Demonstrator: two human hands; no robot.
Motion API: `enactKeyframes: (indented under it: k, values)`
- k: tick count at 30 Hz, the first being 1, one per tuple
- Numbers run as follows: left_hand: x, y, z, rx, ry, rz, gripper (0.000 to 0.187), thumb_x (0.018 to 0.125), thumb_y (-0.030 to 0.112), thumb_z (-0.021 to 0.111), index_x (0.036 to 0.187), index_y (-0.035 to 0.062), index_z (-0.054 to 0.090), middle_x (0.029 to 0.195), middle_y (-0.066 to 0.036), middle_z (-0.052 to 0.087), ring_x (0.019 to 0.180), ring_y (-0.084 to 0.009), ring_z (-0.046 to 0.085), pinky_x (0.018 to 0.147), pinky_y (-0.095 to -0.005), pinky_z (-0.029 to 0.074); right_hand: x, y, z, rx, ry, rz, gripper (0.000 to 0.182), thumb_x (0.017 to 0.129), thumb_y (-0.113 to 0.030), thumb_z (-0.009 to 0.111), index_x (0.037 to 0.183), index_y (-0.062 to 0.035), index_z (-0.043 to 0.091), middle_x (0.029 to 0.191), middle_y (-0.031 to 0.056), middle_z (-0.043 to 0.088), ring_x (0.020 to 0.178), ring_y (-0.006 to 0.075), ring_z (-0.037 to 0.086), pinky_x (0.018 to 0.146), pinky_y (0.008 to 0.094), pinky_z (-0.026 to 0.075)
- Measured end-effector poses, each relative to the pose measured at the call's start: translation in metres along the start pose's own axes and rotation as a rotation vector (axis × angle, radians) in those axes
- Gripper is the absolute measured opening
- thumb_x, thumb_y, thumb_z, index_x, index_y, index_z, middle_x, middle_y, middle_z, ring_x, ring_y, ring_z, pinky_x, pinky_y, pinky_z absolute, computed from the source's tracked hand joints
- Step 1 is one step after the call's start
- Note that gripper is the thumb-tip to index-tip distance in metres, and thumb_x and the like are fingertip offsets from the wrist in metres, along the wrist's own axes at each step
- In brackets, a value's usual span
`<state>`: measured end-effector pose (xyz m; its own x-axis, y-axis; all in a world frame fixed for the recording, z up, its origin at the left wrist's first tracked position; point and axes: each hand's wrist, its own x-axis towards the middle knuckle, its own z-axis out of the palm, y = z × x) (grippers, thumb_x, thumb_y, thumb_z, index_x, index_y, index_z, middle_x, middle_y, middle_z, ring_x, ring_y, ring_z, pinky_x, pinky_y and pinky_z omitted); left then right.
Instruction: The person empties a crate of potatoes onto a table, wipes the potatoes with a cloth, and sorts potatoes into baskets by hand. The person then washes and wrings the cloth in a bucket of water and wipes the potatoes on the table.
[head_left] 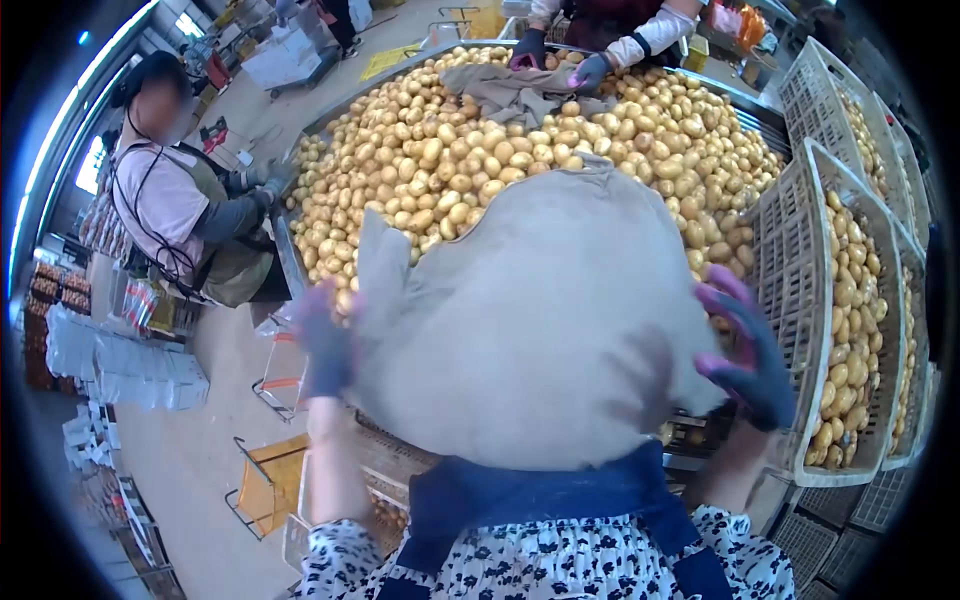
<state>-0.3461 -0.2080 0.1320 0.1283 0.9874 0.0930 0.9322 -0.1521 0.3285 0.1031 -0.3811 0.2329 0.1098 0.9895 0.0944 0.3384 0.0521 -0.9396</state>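
Note:
A large grey cloth (540,310) spreads out in front of my chest, overlapping the near part of a heap of yellow potatoes (430,170). My right hand (748,355), in a dark glove with purple fingertips, is at the cloth's right side, its fingers spread and curved with nothing in them. On the opposite side, my left hand (326,345) wears a similar glove and is beside the cloth's left edge. Motion smears its fingers. The right hand casts a shadow on the cloth.
Plastic crates of potatoes (815,320) stand along the right side. Across the heap, a co-worker's gloved hands (560,65) rest at another grey cloth (520,92). Another person (190,190) stands at the table's left edge. A yellow folding stool (268,485) is on the floor at left.

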Motion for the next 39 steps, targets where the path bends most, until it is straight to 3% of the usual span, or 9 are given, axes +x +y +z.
enactKeyframes:
  k: [4, 8, 16, 21, 22, 28, 30, 36, 39]
  values:
    - [-0.019, 0.069, 0.152, 0.258, -0.103, 0.11, 0.065, 0.082, 0.052, 0.051, 0.136, 0.0199, 0.036, 0.142, -0.014, 0.028, 0.133, -0.0424, 0.015, 0.102, -0.0642, 0.006, 0.069, 0.101, 0.119, -0.123, 0.008, -0.009, 0.054, 0.086, -0.038, 0.057, 0.129, -0.0095, 0.044, 0.132, 0.0134, 0.042, 0.125, 0.0269, 0.036, 0.103, 0.041, 0.028]
    - [-0.031, 0.063, 0.159, 0.294, 0.072, 0.162, 0.059, 0.084, 0.048, 0.05, 0.134, 0.0195, 0.038, 0.137, -0.015, 0.035, 0.131, -0.044, 0.018, 0.1, -0.0672, 0.007, 0.057, 0.146, 0.195, -0.978, 0.083, -0.026, 0.059, 0.08, -0.045, 0.054, 0.13, -0.015, 0.043, 0.135, 0.0143, 0.036, 0.125, 0.0398, 0.029, 0.097, 0.0635, 0.019]
    - [-0.045, 0.052, 0.158, 0.164, -0.511, 0.224, 0.057, 0.079, 0.034, 0.056, 0.126, 0.0043, 0.046, 0.131, -0.026, 0.037, 0.128, -0.0422, 0.025, 0.1, -0.0646, 0.013, 0.049, 0.153, 0.196, -0.892, 0.01, 0.128, 0.041, 0.073, -0.03, 0.059, 0.111, -0.0152, 0.056, 0.125, 0.0265, 0.037, 0.119, 0.0479, 0.031, 0.095, 0.0618, 0.023]
    - [0.05, 0.067, 0.198, 0.093, -0.436, 0.212, 0.043, 0.082, 0.029, 0.047, 0.116, 0.0032, 0.053, 0.124, -0.017, 0.048, 0.119, -0.0365, 0.04, 0.099, -0.0569, 0.022, 0.177, 0.206, 0.215, -0.94, -0.287, 0.125, 0.032, 0.082, -0.031, 0.051, 0.106, -0.0116, 0.061, 0.108, 0.0203, 0.056, 0.115, 0.0489, 0.036, 0.103, 0.057, 0.02]
    - [0.072, 0.058, 0.231, 0.002, -0.326, 0.217, 0.041, 0.084, 0.03, 0.045, 0.116, 0.0057, 0.053, 0.122, -0.015, 0.05, 0.116, -0.0315, 0.043, 0.092, -0.0614, 0.026, 0.206, 0.224, 0.217, -1.003, -0.021, -0.22, 0.031, 0.086, -0.03, 0.046, 0.099, -0.0086, 0.064, 0.107, 0.0168, 0.058, 0.115, 0.0458, 0.037, 0.102, 0.0575, 0.019]
    - [0.102, 0.098, 0.229, 0.195, 0.002, 0.123, 0.045, 0.087, 0.035, 0.047, 0.125, 0.0105, 0.047, 0.129, -0.015, 0.044, 0.12, -0.0302, 0.041, 0.09, -0.0637, 0.027, 0.2, 0.229, 0.196, -1.354, 0.044, -0.521, 0.044, 0.087, -0.02, 0.051, 0.129, -0.0099, 0.042, 0.131, 0.0191, 0.039, 0.118, 0.0474, 0.035, 0.101, 0.0526, 0.028]
    - [0.059, 0.089, 0.212, 0.175, 0.057, 0.242, 0.055, 0.087, 0.036, 0.049, 0.134, 0.0096, 0.038, 0.136, -0.016, 0.037, 0.127, -0.0334, 0.033, 0.095, -0.0661, 0.022, 0.143, 0.201, 0.184, -0.629, 0.022, -0.087, 0.046, 0.086, -0.022, 0.053, 0.129, -0.0113, 0.043, 0.13, 0.0247, 0.038, 0.119, 0.0484, 0.035, 0.098, 0.052, 0.034]
    - [0.023, 0.103, 0.165, 0.063, -0.48, 0.23, 0.059, 0.081, 0.031, 0.055, 0.133, 0.0101, 0.037, 0.131, -0.026, 0.034, 0.122, -0.0465, 0.031, 0.098, -0.0587, 0.023, 0.072, 0.189, 0.185, -1.0, -0.141, 0.076, 0.054, 0.082, -0.04, 0.054, 0.129, -0.0156, 0.044, 0.131, 0.0324, 0.033, 0.12, 0.0504, 0.034, 0.093, 0.0556, 0.035]
    - [0.067, 0.096, 0.22, -0.197, -0.342, 0.128, 0.061, 0.08, 0.026, 0.055, 0.133, 0.0034, 0.035, 0.127, -0.031, 0.036, 0.12, -0.0506, 0.031, 0.099, -0.0567, 0.024, 0.148, 0.195, 0.226, -0.973, -0.175, 0.266, 0.055, 0.079, -0.035, 0.056, 0.128, -0.0115, 0.045, 0.134, 0.0328, 0.029, 0.125, 0.0498, 0.025, 0.095, 0.0636, 0.024]
